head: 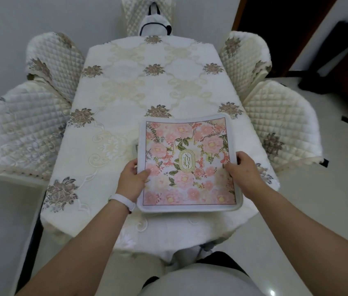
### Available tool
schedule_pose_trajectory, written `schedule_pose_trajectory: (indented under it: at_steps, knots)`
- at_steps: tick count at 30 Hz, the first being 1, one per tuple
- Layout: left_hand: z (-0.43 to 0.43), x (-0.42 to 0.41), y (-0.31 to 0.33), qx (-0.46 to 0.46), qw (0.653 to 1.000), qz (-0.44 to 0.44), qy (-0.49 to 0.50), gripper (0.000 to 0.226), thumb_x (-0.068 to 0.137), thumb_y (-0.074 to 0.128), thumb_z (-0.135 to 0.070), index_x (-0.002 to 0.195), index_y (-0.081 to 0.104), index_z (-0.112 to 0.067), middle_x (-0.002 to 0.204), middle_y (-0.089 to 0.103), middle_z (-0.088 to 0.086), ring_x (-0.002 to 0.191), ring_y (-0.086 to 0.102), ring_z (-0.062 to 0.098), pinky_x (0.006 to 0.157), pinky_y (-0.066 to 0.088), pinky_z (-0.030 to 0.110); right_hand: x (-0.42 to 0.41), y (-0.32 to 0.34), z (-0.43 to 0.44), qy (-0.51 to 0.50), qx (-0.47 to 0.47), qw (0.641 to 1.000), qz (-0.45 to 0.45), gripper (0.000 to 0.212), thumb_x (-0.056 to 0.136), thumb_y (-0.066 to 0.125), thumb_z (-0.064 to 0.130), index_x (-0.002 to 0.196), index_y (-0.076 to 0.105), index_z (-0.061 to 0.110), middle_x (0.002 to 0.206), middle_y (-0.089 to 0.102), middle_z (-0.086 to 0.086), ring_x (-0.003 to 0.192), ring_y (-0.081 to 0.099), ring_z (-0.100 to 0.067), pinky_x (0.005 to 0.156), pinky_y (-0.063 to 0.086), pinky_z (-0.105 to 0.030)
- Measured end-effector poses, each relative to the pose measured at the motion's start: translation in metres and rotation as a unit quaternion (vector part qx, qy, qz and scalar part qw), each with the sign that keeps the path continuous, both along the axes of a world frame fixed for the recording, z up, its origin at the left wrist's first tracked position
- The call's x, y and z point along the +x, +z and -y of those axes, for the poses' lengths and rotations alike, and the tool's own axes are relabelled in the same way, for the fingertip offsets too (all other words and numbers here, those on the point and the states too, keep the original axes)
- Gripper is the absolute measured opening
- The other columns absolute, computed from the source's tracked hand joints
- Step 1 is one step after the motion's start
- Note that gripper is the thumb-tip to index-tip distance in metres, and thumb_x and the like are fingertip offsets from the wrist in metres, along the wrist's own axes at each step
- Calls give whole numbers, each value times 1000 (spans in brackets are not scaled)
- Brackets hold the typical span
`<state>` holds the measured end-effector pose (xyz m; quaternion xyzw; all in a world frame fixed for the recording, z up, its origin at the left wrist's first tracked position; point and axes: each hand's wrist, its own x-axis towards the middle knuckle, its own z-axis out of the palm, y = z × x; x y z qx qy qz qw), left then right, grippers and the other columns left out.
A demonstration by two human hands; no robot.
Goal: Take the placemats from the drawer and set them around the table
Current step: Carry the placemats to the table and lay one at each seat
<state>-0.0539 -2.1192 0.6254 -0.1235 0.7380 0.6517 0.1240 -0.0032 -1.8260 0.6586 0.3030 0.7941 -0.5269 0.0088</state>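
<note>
A square placemat (187, 146) with pink flowers and a white border sits at the near end of the table (126, 99), which wears a cream embroidered cloth. My left hand (131, 180), with a white band on its wrist, grips the mat's left edge, thumb on top. On the mat's right edge is my right hand (243, 169), thumb also on top. Whether the mat lies flat or is lifted slightly I cannot tell. A thicker edge at the bottom suggests more than one mat stacked.
Quilted cream chairs stand around the table: two on the left (25, 135), two on the right (275, 120), one at the far end (147, 13). A dark doorway (286, 28) opens at the upper right.
</note>
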Motion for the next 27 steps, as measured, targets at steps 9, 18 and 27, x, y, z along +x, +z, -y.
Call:
schedule_pose_trajectory:
  at_steps: [9, 18, 27]
  knots:
    - [-74, 10, 18, 61, 995, -4, -81, 21, 89, 64, -4, 100, 62, -22, 100, 71, 6, 91, 69, 27, 77, 57, 40, 64, 36, -55, -91, 8, 995, -48, 22, 90, 61, 8, 106, 62, 22, 98, 70, 0, 83, 70, -20, 70, 61, -41]
    - [-187, 33, 24, 59, 984, -1, -165, 28, 87, 65, -3, 111, 63, -19, 105, 71, 6, 97, 68, 26, 87, 55, 44, 134, 38, -143, -190, 1, 979, -68, 20, 91, 62, 9, 93, 58, 29, 99, 69, -1, 86, 71, -21, 75, 61, -41]
    - [-350, 88, 36, 52, 978, 27, -198, 22, 87, 65, -3, 106, 64, -13, 104, 72, 15, 92, 69, 36, 83, 55, 57, 214, 37, -290, -250, -3, 965, -80, 20, 90, 62, 8, 88, 58, 27, 94, 68, 2, 81, 68, -17, 63, 54, -31]
